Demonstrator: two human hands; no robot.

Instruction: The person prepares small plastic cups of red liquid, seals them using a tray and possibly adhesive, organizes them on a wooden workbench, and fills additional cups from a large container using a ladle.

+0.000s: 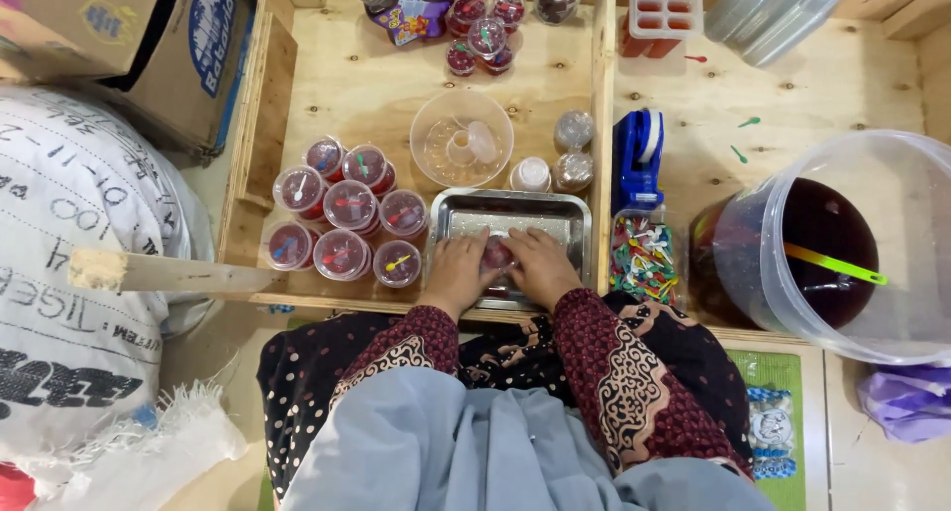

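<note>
Nearest you, your left hand (458, 271) and right hand (540, 265) sit close together in the steel tray (555, 214), both closed around one small cup (497, 255) of dark red jelly. Only a sliver of the cup shows between your fingers; whether its lid is on, you cannot tell from here.

Judging by its look, the cup is thin clear plastic: light, smooth, likely slick if wet, and easy to buckle. Grip it low on the wall with fingertips, or by the rim, and press gently so the filling doesn't squeeze out.

Just left of the tray stand the finished cups (347, 219), lidded, each with a tiny spoon. To the right lies a tub of coloured spoons (642, 258) and a blue tape dispenser (639, 159). Beyond the tray is a clear bowl (462, 138). Far right, a bucket (842, 244) of dark liquid holds a ladle.
</note>
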